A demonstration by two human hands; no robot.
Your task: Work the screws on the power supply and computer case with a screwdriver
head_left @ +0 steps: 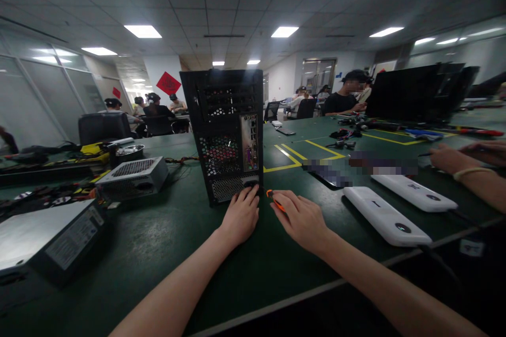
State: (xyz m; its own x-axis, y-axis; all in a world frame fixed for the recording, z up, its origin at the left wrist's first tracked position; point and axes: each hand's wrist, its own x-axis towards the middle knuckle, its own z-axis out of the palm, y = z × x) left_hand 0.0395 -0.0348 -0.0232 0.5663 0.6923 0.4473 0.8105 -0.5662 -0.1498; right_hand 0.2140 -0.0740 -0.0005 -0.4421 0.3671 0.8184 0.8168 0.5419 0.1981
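The case (pixel 222 131) stands upright on the green surface (pixel 177 258), straight ahead of the person, its perforated back turned to them. The left hand (pixel 243 214) lies low against that back, at the bottom right corner beside the lower grille (pixel 224 189). Its fingers are outstretched and close together, touching the panel; whether they pinch something small there, I cannot tell from here. The right hand (pixel 299 217) is just beside it, fingers curled round an orange and black tool (pixel 279 203), most likely a screwdriver.

To do this well, I would say, the left hand should brace the corner so the case cannot slide or twist, with its fingertips out of the tool's path. The tool wants lining up squarely with whatever it is to meet, then firm, even pressure before any turning; a slanted approach could slip and scrape the panel. The spot looks dark, so a closer look would probably help.

As for direction, the long axis of the case's visible face runs up and down, with the metal port plate (pixel 249 143) upright along its right side; its depth is mostly hidden from here. The tool's long axis slants from the right hand leftward and away, its working end aimed at the bottom right corner. The very tip is too small and dim to make out, so I cannot tell whether it touches.
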